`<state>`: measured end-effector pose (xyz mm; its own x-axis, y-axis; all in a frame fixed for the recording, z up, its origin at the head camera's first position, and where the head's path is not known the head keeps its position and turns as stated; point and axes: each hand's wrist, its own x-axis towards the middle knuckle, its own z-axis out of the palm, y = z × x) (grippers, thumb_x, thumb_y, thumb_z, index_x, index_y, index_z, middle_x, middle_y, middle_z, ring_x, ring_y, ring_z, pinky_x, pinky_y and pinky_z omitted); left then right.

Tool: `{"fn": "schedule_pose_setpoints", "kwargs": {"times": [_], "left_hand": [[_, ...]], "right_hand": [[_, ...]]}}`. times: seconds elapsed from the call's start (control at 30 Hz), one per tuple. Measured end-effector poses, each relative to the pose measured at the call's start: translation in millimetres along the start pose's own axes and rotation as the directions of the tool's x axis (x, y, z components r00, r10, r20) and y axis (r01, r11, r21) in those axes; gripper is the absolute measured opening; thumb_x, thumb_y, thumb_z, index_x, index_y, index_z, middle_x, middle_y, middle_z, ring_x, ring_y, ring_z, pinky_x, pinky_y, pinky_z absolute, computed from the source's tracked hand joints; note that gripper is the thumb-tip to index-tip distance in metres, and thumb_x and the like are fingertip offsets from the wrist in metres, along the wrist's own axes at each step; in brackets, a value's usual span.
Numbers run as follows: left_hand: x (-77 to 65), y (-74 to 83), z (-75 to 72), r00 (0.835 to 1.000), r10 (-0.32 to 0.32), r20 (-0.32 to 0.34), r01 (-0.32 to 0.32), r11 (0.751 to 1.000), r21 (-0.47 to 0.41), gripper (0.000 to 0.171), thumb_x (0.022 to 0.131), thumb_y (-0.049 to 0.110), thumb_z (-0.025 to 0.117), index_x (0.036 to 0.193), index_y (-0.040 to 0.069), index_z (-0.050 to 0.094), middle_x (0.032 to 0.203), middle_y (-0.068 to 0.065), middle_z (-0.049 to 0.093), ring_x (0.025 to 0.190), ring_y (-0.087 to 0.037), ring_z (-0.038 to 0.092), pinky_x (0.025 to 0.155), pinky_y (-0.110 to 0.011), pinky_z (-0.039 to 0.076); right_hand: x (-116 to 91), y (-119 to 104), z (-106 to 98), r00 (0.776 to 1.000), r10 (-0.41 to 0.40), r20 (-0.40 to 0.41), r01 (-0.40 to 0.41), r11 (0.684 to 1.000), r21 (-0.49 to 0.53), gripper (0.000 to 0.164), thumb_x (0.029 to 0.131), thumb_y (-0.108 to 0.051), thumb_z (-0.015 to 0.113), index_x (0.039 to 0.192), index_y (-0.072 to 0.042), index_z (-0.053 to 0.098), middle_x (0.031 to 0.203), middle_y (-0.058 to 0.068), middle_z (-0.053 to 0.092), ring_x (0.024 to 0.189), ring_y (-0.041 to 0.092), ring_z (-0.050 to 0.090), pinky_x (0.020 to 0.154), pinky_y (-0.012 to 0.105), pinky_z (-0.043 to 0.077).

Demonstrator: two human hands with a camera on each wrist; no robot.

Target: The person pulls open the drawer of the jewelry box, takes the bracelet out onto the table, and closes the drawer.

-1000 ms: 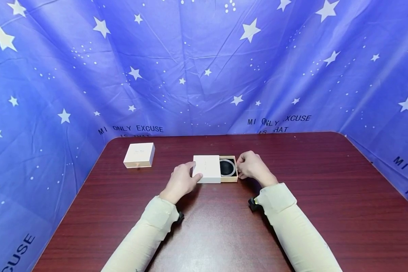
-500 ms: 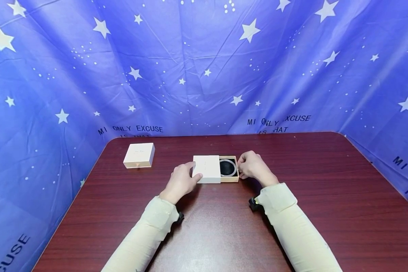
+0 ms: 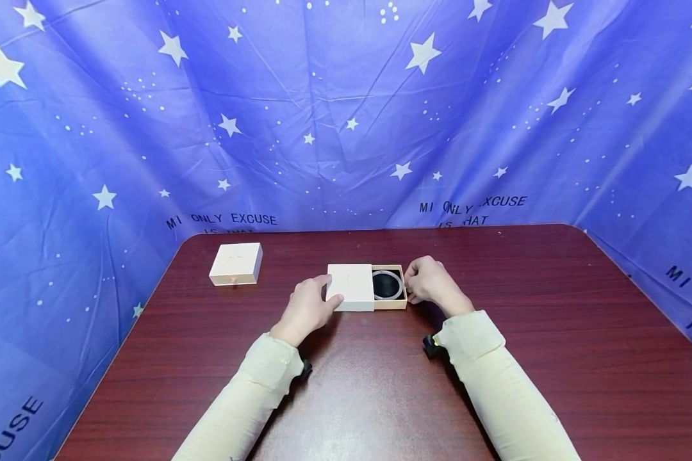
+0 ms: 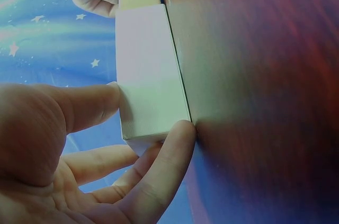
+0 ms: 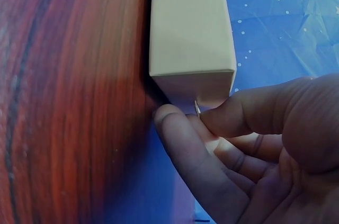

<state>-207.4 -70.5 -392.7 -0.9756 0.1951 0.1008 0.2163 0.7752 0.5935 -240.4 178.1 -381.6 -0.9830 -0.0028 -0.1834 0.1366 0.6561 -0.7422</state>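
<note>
Near the table's middle lies a white drawer box, its outer sleeve (image 3: 350,287) on the left and its gold-edged drawer (image 3: 389,305) partly out on the right. A pale round bangle (image 3: 376,295) rests on the drawer's black lining, its left edge at the sleeve's mouth. My left hand (image 3: 307,308) holds the sleeve's left end, thumb on the top and fingers around the end face, as the left wrist view shows. At the drawer's front (image 5: 190,87), my right hand (image 3: 434,285) pinches a small pull tab (image 5: 197,107) between thumb and finger.
A second white box (image 3: 236,261), closed, with small lettering on its lid, stands at the back left of the dark red wooden table (image 3: 357,397). A blue star-patterned curtain (image 3: 323,147) hangs behind the table and along both sides.
The drawer has slid slightly further right out of the sleeve along with my right hand, so more of the bangle shows. My left hand and the sleeve have stayed in place.
</note>
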Motion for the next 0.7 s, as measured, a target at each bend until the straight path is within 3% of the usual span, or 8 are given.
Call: {"fn": "schedule_pose_setpoints", "kwargs": {"times": [0.7], "left_hand": [[0.3,-0.3,0.1,1.0,0.0,-0.002,0.0,1.0,0.002,0.05,0.088,0.027,0.068,0.13,0.003,0.057,0.125,-0.016,0.06,0.118,-0.034,0.054,0.098,-0.046,0.042]], "right_hand": [[-0.4,2.6,-1.9,1.0,-0.004,-0.012,0.004,1.0,0.009,0.015,0.08,0.012,0.049,0.072,0.004,0.059,0.068,0.012,0.059,0.052,0.017,0.064,0.053,0.034,0.056]]}}
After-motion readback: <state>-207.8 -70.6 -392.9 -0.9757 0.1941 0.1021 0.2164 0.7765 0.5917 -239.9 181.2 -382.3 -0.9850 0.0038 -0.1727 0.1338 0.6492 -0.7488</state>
